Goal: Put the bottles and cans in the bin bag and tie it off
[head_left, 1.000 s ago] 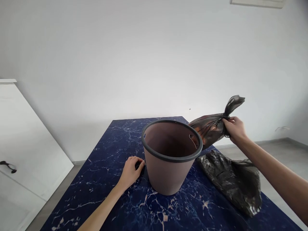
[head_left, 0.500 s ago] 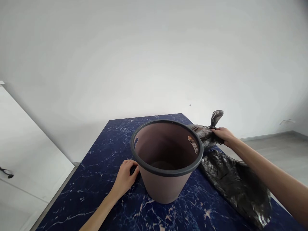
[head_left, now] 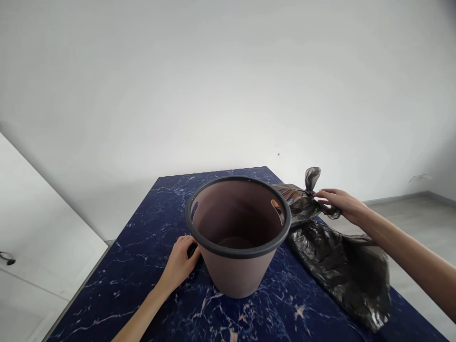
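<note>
A brown-mauve plastic bucket (head_left: 233,273) with a dark rim and cut-out handles stands upright on the table. My left hand (head_left: 183,256) rests at its left side, loosely curved, with a gap between thumb and fingers; the fingertips meet the bucket wall or lie hidden by it. Right of the bucket is a knotted black plastic bag (head_left: 299,211), see-through in places, with brownish contents. My right hand (head_left: 340,203) is at its knot, fingers stretched out and loose, fingertips just at the tied ends. A second, flat black bag (head_left: 342,270) lies in front of it.
The table (head_left: 142,270) has a dark blue marbled top. A white cabinet (head_left: 42,228) with a black handle stands at the left. Behind rises a pale wall (head_left: 221,95). The flat bag hangs over the table's right edge, above a grey floor (head_left: 399,218).
My right hand has loosened its hold on the bag's knot and drawn slightly right. The knotted ends have sunk a little. The view has shifted slightly; my left hand stays by the bucket.
</note>
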The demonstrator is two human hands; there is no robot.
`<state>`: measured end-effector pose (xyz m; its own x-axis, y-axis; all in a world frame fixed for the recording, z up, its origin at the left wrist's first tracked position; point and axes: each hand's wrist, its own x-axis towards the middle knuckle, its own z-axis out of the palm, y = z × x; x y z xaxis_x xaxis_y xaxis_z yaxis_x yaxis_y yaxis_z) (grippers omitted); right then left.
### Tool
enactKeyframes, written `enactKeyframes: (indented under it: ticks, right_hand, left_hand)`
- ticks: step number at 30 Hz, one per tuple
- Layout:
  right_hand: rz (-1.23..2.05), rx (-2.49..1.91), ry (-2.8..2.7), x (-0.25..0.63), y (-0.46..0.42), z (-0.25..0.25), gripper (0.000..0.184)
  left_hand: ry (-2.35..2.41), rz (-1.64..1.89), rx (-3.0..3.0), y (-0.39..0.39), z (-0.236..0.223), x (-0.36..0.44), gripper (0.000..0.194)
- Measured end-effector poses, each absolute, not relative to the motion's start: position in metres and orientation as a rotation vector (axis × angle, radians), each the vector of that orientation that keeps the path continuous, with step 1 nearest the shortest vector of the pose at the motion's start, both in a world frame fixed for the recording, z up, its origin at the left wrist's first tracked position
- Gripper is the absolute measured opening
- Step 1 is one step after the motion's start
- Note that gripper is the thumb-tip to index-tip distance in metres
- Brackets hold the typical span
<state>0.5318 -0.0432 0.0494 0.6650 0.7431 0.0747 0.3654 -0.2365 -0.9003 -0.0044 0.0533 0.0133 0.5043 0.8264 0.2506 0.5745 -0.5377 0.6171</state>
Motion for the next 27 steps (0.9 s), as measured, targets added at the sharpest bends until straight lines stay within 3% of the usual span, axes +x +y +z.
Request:
enactKeyframes:
  ticks: [5, 12, 18, 24, 27]
  right_hand:
    - [0.471, -1.942, -0.826, 0.527, -0.092, 0.045, 0.068]
    - [0.388, -2.091, -1.052, 0.524, -0.143, -0.010, 0.091]
    - [0.191, -2.271, -1.218, 0.516, -0.174, -0.031, 0.082]
    - [0.488, -2.172, -1.252, 0.496, -0.202, -0.021, 0.050]
    - [0.679, -1.961, -1.289, 0.469, -0.210, -0.009, 0.045]
  left_hand:
    - [1.155, 0.747, 2.329, 0.058, 0.009, -0.005, 0.042]
    - [1.165, 0.732, 2.343, 0.059, 0.013, -0.002, 0.044]
    - [1.190, 0.736, 2.329, 0.056, 0.018, -0.001, 0.042]
    - [1.200, 0.743, 2.327, 0.059, 0.018, -0.001, 0.040]
    - [1.181, 0.752, 2.345, 0.062, 0.017, -0.002, 0.039]
